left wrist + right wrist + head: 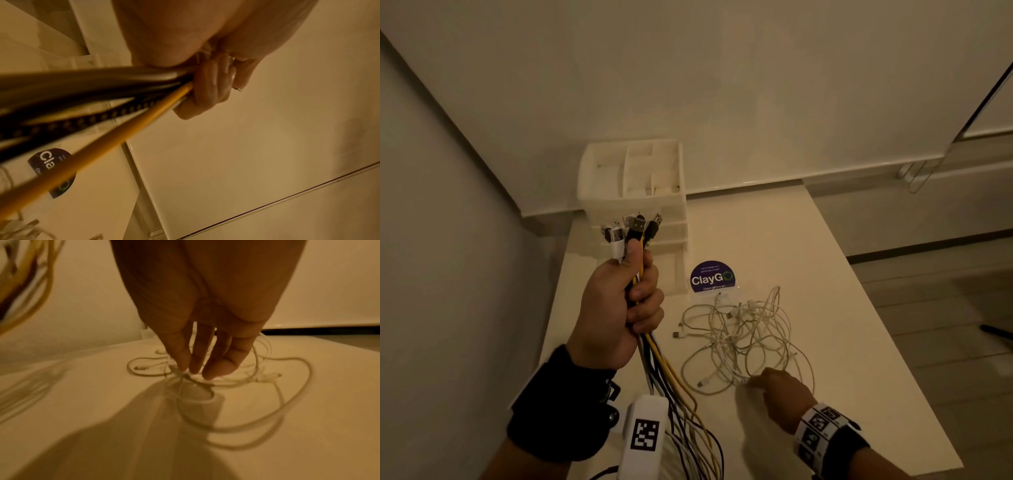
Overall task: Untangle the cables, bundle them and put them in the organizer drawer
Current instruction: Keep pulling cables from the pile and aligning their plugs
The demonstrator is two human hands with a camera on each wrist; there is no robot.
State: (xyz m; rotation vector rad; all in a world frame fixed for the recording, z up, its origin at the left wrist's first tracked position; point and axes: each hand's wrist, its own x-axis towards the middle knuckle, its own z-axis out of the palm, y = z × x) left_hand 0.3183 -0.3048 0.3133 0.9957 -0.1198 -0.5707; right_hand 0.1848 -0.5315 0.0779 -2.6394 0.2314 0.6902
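Purple sticker on table reads "ClayGo".

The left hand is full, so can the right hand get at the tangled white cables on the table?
Probably yes: the right hand is already at the near edge of the tangled white cables, nothing lying between, fingers reaching a strand.

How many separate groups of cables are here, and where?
2. A mixed bundle of yellow, black and white cables is gripped in the left hand; a tangle of thin white cables lies on the white table, touched by the right hand. More may be hidden.
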